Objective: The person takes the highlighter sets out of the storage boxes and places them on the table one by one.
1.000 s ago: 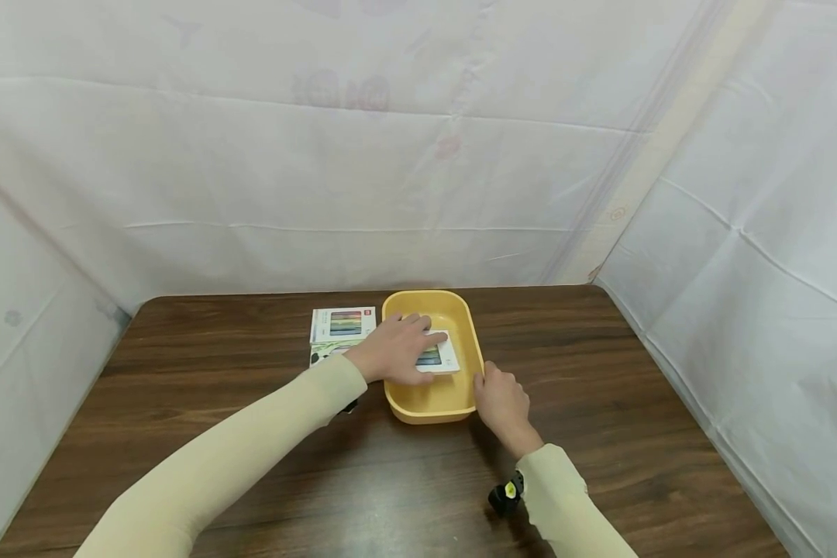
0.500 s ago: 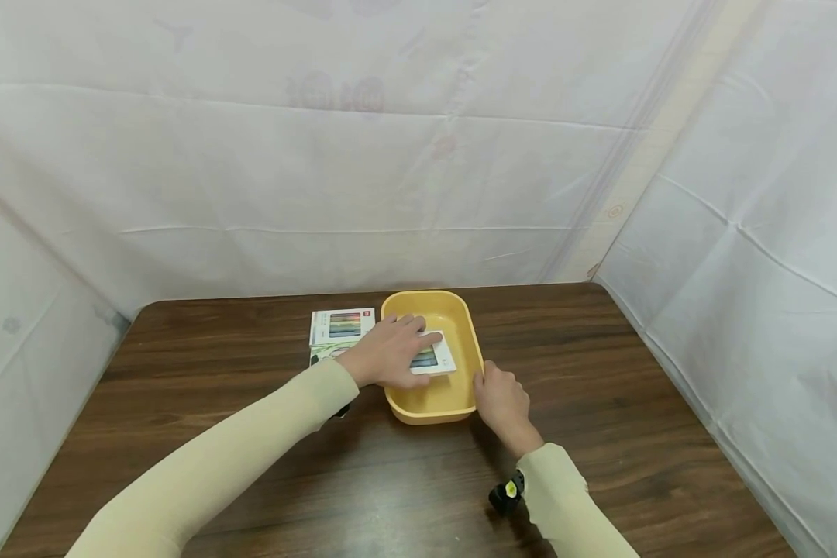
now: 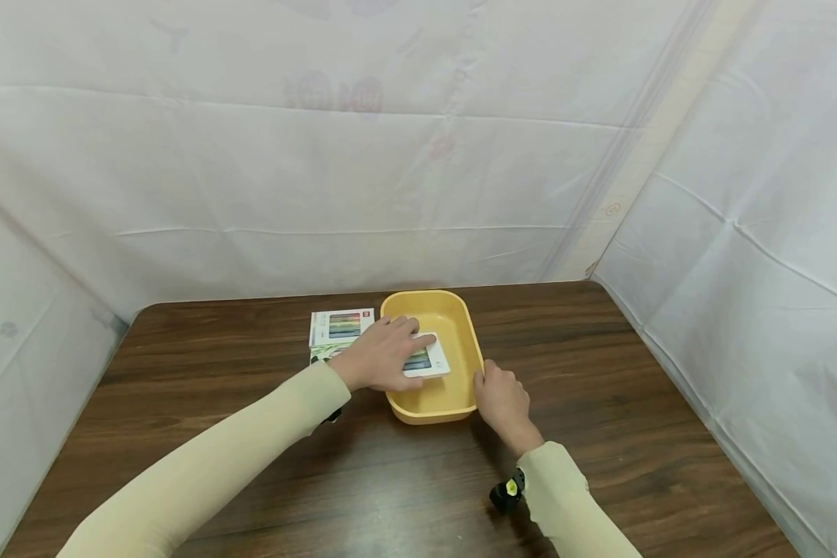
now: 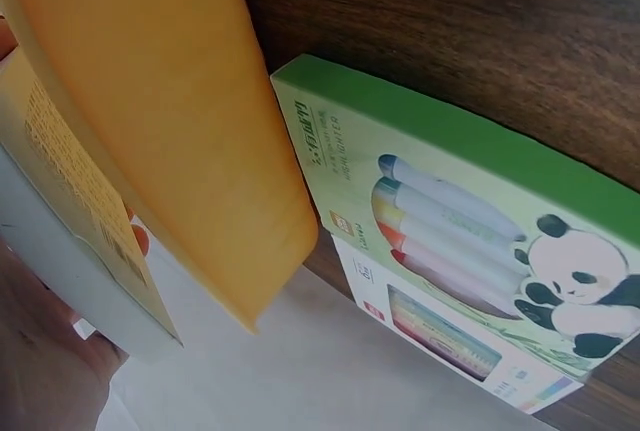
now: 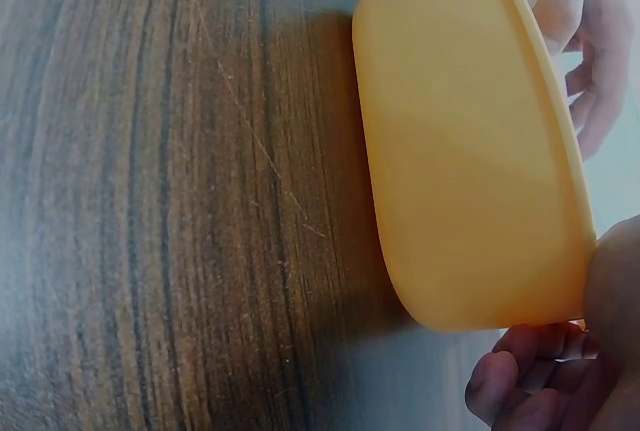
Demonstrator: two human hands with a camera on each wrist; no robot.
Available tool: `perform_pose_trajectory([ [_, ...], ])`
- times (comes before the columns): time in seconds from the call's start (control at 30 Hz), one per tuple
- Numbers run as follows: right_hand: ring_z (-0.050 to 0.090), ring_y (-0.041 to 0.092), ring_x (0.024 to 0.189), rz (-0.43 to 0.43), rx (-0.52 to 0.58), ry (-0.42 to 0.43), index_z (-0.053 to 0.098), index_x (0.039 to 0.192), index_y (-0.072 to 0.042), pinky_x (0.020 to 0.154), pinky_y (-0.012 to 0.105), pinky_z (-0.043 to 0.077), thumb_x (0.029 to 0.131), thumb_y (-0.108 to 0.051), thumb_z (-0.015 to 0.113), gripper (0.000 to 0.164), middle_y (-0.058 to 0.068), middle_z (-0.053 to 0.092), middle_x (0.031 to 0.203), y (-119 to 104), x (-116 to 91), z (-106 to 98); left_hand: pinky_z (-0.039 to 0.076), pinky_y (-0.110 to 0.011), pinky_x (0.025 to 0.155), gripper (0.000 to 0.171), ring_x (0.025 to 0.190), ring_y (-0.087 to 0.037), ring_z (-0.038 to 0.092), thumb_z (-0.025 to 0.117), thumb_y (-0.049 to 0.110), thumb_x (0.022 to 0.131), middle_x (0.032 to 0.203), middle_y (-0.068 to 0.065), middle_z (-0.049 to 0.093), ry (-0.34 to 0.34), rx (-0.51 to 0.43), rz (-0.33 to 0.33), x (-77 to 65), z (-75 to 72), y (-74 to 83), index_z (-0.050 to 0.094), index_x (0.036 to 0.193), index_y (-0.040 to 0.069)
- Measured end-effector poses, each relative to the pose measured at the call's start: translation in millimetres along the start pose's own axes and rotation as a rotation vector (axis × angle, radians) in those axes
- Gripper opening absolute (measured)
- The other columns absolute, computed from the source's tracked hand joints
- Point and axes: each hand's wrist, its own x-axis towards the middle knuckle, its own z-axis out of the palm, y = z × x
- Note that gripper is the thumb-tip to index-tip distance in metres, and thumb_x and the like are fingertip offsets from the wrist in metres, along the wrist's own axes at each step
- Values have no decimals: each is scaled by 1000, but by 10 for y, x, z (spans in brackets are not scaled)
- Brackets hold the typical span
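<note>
My left hand (image 3: 380,356) grips a flat white box of colouring sticks (image 3: 435,361), its window showing colours, over the left part of a yellow plastic basket (image 3: 446,403). In the left wrist view that box (image 4: 85,211) is tilted beside the basket wall (image 4: 190,111), with fingertips at its edge. My right hand (image 3: 504,403) holds the basket's right rim near the front corner; from the right wrist, its fingers (image 5: 540,371) curl at the basket's end.
Left of the basket lie a green box with a panda and markers (image 4: 450,221) and a white box with a colour window (image 3: 342,324), side by side. They stand on a dark wooden table (image 3: 237,356). White sheeting (image 3: 321,178) walls in the back and sides.
My left hand has drifted slightly left with the white box, toward the basket's left rim. My right hand and the basket stay nearly as they were.
</note>
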Motion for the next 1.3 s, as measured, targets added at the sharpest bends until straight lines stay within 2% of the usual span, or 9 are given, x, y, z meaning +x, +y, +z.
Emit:
perform_pose_trajectory([
  [0.5,51,21,54,-5,-4,-12,58,91,-6,47,34,37,100,-26,41,28,6,52,62,4,27,-3,42,-42,94,71,111,-23,49,54,64,80,128,-8,53,-32,-3,-51,-87,16,-39,50,140,26],
  [0.97,49,20,50,-55,11,-47,56,86,-6,44,32,34,100,-25,39,29,6,50,60,-1,29,-29,45,-39,86,69,105,-21,51,55,62,80,123,-8,54,7,27,-61,-214,4,-36,51,139,26],
  [1.3,49,21,52,-47,3,-51,56,87,-6,45,33,35,100,-25,38,29,7,51,62,71,45,-56,45,-40,86,70,109,-20,50,55,62,80,125,-8,53,49,7,-81,-298,6,-14,49,141,27],
])
